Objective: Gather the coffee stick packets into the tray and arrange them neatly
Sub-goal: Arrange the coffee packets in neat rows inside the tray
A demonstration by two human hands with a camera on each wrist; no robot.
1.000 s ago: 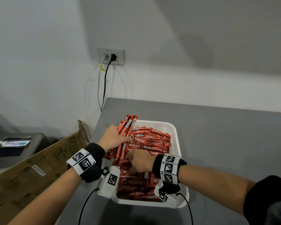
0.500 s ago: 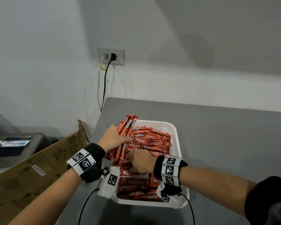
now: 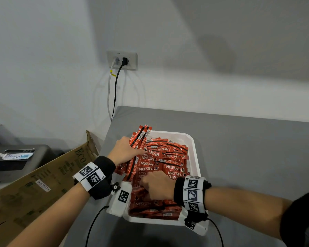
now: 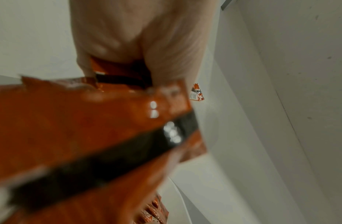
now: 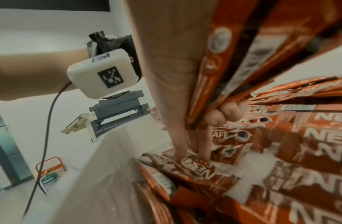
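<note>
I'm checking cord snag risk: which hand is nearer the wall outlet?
Left. The left hand grips a packet bundle at the tray's far left edge, closer to the wall outlet; the right hand works mid-tray, farther back.

Pale grey-white wall [image 3: 185, 41] stood behind grey table [image 3: 239, 148], soft shadows falling across upper right part. Wall socket [image 3: 122, 60] held two plugs, black cable [image 3: 115, 93] and white cable [image 3: 108, 93] hanging down beside table's left edge. Left of table: brown cardboard box [image 3: 43, 182] (printed lettering, white label), dark unit [image 3: 12, 157] behind with small packet [image 3: 16, 155] on top.
</note>
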